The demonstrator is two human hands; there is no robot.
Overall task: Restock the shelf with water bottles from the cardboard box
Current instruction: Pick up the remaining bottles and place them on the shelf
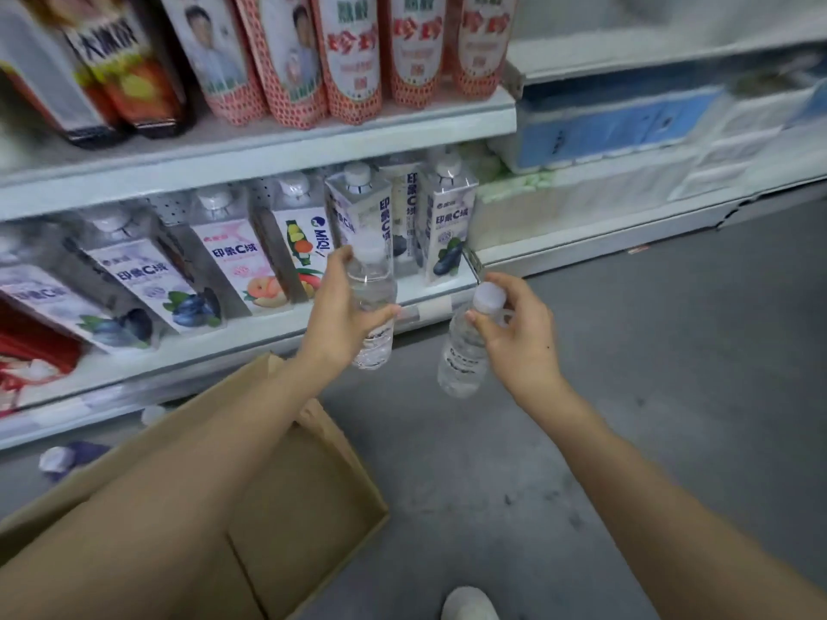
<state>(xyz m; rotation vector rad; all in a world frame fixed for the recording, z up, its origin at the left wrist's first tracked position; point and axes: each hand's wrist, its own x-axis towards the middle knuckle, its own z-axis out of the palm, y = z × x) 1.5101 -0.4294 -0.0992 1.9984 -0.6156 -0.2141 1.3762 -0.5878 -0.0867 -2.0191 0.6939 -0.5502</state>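
My left hand (342, 311) is wrapped around a clear water bottle (373, 302) with a white cap, held upright in front of the lower shelf (286, 326). My right hand (514, 333) pinches the neck of a second clear water bottle (461, 355) just under its white cap; this bottle hangs tilted over the grey floor, right of the shelf's end. The open cardboard box (304, 498) lies on the floor below my left forearm, and the part of its inside that shows is bare.
The lower shelf holds several square drink bottles (447, 226) with fruit labels. Pink-labelled bottles (353, 55) stand on the shelf above. Blue and white packs (617, 127) fill the neighbouring unit at right. Crumpled litter (67, 458) lies by the shelf base. My shoe (470, 604) shows at the bottom edge.
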